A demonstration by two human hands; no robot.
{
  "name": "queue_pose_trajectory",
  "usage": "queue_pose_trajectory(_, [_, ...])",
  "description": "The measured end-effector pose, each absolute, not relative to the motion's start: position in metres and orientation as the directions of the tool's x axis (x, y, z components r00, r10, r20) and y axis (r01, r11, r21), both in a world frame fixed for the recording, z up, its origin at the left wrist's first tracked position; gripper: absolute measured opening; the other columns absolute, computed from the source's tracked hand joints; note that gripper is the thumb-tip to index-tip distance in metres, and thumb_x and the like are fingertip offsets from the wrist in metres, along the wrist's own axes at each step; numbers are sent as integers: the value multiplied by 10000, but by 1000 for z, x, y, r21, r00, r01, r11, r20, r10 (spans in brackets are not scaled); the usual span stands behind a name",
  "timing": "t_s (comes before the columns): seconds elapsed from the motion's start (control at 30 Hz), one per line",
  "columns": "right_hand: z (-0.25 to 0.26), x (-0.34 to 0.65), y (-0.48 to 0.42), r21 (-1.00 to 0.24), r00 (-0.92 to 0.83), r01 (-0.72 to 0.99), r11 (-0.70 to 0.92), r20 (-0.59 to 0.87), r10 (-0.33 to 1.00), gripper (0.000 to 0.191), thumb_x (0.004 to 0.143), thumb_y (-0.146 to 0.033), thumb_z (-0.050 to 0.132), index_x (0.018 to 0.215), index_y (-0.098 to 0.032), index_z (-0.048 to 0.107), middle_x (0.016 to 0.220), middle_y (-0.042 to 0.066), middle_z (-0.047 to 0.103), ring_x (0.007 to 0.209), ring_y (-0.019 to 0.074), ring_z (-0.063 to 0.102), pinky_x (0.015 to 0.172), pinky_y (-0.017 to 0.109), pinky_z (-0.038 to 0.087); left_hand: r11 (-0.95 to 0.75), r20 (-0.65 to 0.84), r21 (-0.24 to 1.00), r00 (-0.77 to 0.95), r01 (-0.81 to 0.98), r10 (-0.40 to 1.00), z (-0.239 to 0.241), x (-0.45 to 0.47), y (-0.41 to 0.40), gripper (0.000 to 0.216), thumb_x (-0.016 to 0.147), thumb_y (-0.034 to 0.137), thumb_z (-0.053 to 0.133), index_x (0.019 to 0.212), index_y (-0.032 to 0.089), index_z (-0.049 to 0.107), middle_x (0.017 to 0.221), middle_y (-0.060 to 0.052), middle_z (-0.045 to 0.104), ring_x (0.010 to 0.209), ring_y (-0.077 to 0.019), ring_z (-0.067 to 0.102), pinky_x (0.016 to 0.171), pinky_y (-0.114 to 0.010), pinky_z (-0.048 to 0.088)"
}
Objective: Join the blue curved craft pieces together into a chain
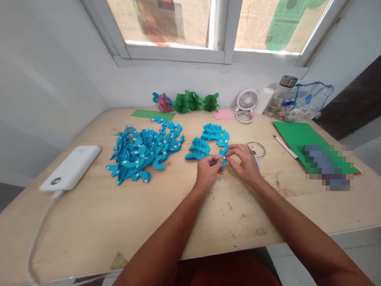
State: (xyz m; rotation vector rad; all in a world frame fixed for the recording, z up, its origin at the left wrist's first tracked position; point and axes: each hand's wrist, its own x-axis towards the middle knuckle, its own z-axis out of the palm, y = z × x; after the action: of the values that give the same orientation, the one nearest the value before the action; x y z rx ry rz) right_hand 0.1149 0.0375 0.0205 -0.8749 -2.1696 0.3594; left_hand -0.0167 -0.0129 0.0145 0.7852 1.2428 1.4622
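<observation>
Near the middle of the table my left hand (206, 169) is closed, its thumb and fingertips pinching a blue paper piece (224, 147) with small white squares on it. My right hand (244, 162) grips the same piece from the other side, fingers bent at its edge. Behind my hands, stacked blue paper curls (199, 149) adjoin this piece. To the left lies a large heap of curved blue paper pieces (139, 149), many with white squares. A pen-like cutter (255, 158) and a roll of tape (259, 145) lie just beyond my right hand.
Along the wall stand folded green paper figures (193, 101), a pink one (164, 102), a small fan (247, 99) and a bottle (281, 95). A white power bank (71, 167) with a cable is at left. Green sheets (300, 137) and a white pen (285, 147) lie right.
</observation>
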Motion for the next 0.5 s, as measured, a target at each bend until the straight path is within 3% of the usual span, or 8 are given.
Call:
queue_pose_trajectory(0.27, [17,115,39,-531,-482,448,719,534,694,26,804,-202,512,800,-212,537,1001,83,595,984,234,526,852,415,424,63,-148,944,-244,-325,958,13,-16,-12,234,627,342,697,632,125,609,531,1,576,456,-95,529,446,-209,435])
queue_pose_trajectory(0.5, [20,115,38,-453,-474,494,742,575,667,52,829,-196,471,834,-210,521,1032,97,578,1002,244,507,868,427,404,110,-206,920,-224,-377,953,15,-16,-13,226,614,327,703,639,120,614,564,-10,586,470,-93,531,444,-204,427])
